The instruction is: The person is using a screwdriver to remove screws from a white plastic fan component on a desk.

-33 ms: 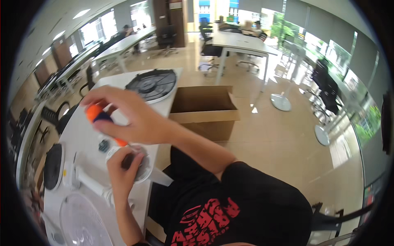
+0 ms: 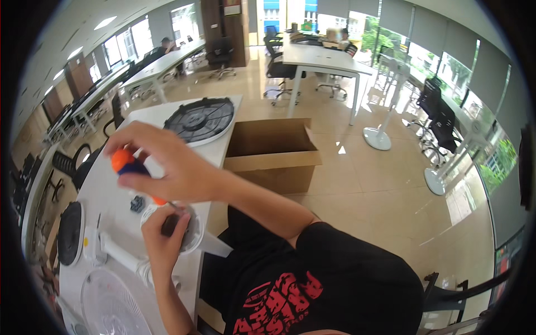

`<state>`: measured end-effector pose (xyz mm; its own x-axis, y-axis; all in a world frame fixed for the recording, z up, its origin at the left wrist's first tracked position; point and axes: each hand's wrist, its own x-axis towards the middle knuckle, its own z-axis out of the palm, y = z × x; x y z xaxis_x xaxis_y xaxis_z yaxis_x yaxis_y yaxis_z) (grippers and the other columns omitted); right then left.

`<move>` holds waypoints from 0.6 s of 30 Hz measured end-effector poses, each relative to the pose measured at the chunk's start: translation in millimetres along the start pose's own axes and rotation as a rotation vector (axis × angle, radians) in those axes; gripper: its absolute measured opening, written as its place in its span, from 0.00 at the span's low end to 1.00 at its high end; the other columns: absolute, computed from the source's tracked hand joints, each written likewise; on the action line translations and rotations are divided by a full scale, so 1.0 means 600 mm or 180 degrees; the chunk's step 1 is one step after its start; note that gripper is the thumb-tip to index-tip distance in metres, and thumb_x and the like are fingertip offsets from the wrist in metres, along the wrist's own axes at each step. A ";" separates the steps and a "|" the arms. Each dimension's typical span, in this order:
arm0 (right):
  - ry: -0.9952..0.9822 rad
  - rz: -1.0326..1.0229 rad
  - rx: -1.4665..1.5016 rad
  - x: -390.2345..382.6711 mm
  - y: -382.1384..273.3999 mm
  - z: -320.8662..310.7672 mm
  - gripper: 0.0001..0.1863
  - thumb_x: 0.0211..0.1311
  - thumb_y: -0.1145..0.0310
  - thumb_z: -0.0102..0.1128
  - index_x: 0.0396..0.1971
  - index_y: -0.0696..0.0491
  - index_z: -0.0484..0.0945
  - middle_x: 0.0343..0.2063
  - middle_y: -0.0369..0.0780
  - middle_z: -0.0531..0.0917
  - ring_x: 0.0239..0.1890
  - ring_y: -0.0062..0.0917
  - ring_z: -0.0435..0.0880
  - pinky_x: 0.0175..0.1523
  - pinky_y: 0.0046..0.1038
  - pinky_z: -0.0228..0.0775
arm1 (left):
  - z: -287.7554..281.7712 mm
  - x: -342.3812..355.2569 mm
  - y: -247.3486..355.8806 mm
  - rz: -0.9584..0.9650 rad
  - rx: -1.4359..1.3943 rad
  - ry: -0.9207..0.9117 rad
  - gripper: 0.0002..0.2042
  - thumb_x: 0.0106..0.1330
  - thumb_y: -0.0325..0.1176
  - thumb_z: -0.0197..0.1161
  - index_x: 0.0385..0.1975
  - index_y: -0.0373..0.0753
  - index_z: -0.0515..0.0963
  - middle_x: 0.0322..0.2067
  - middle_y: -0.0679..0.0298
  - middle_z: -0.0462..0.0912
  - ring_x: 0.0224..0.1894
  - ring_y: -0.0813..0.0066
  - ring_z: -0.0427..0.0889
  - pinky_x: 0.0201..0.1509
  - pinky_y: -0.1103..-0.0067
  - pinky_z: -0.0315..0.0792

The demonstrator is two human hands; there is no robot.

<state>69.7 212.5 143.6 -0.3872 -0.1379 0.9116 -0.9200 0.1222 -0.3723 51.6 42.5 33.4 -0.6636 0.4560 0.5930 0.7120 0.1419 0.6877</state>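
My right hand [image 2: 176, 167] is closed around the handle of an orange and dark blue screwdriver [image 2: 133, 165]. The tool slants down toward my other hand, its shaft ending near those fingertips; its very tip is hard to make out. My left hand [image 2: 161, 233] grips a white round housing [image 2: 195, 231] at the table's edge, thumb and fingers curled around a dark part inside it. A small dark grey knob [image 2: 137, 204] lies on the table just left of the housing. Near my left forearm rests a white tubular fan part [image 2: 121, 252].
Black-and-white round bases lie on the white table, one at the far end [image 2: 200, 119], another at the left [image 2: 71, 234]. A clear fan grille [image 2: 109, 301] is at the near left. An open cardboard box [image 2: 273, 174] stands right of the table. Standing fans [image 2: 377, 138] are farther right.
The view has shifted slightly. My right hand and the screwdriver are a little lower, nearer my left hand, which keeps its hold on the housing.
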 end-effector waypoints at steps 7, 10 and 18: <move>0.0155 0.0017 -0.0303 -0.029 -0.010 0.003 0.16 0.62 0.73 0.68 0.49 0.55 0.79 0.51 0.40 0.76 0.55 0.31 0.77 0.59 0.30 0.69 | 0.021 0.007 0.043 -0.0281 -0.0246 -0.0305 0.08 0.62 0.22 0.70 0.39 0.29 0.81 0.33 0.61 0.86 0.37 0.76 0.84 0.47 0.79 0.75; 0.0221 -0.0273 -0.0042 -0.036 -0.013 -0.004 0.15 0.65 0.77 0.59 0.52 0.56 0.78 0.55 0.41 0.76 0.55 0.34 0.77 0.61 0.31 0.69 | 0.019 0.007 0.043 -0.0321 -0.0369 -0.0303 0.08 0.63 0.22 0.69 0.41 0.29 0.81 0.34 0.62 0.87 0.38 0.77 0.84 0.48 0.80 0.75; 0.0616 -0.0106 -0.0441 -0.026 -0.012 0.007 0.15 0.57 0.75 0.69 0.43 0.55 0.75 0.47 0.41 0.69 0.43 0.33 0.78 0.53 0.32 0.72 | 0.013 0.007 0.021 -0.0359 -0.0204 -0.0407 0.10 0.63 0.22 0.68 0.43 0.28 0.81 0.37 0.60 0.88 0.42 0.76 0.84 0.52 0.79 0.74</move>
<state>82.0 209.7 131.2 -0.3258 0.0453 0.9443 -0.9099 0.2561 -0.3262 59.6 52.8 41.6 -0.7010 0.5489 0.4554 0.6159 0.1441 0.7745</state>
